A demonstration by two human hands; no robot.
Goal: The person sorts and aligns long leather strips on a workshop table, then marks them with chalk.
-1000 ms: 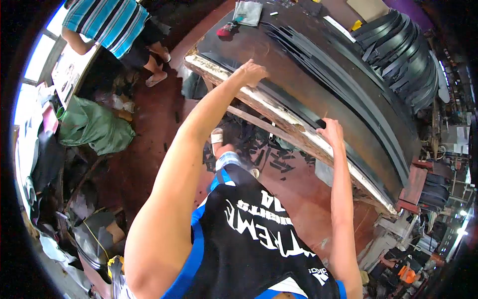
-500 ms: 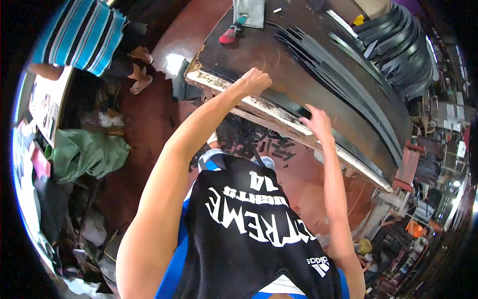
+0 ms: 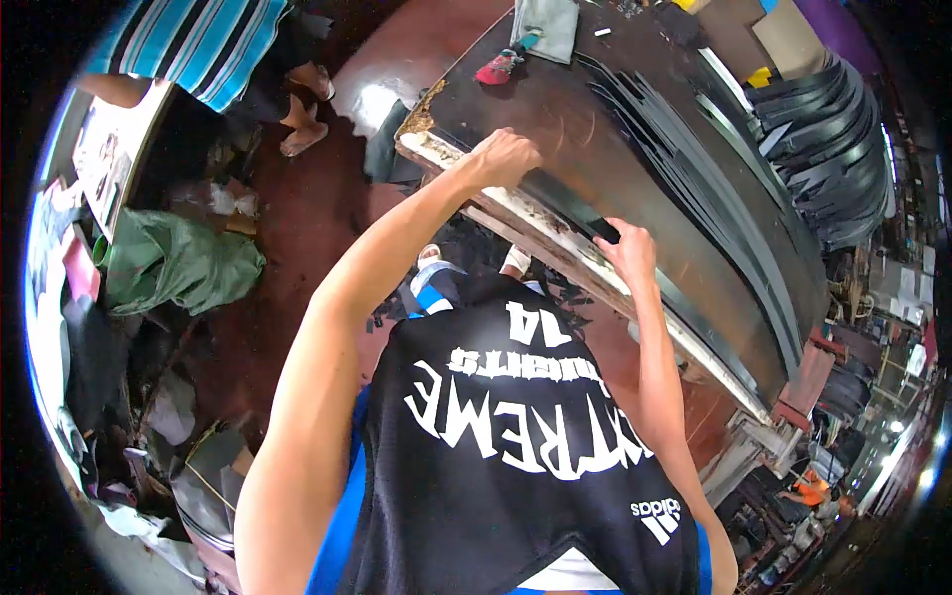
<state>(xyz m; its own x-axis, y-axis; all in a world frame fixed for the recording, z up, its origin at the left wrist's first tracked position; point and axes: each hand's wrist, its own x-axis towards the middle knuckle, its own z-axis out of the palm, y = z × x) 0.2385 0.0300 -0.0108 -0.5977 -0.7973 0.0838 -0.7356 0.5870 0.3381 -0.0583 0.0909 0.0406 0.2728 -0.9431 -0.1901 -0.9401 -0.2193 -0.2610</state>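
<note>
black strip (image 3: 567,205) lay along the worktable (image 3: 535,109) edge; left hand (image 3: 506,157) clenched on it, right hand (image 3: 627,253) gripped it further along.

Left hand (image 3: 506,157) and right hand (image 3: 627,248) on the table's (image 3: 535,104) near edge, strips (image 3: 684,149) behind them, scraps (image 3: 464,246) on floor (image 3: 317,228) beneath.

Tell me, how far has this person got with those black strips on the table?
Looks well along. Done: many long black strips lie side by side on the table, with a curved stack beyond them. In hand: the left hand and right hand both grip one edge strip along the near side. Left: at least this strip; I cannot tell how much more.
</note>
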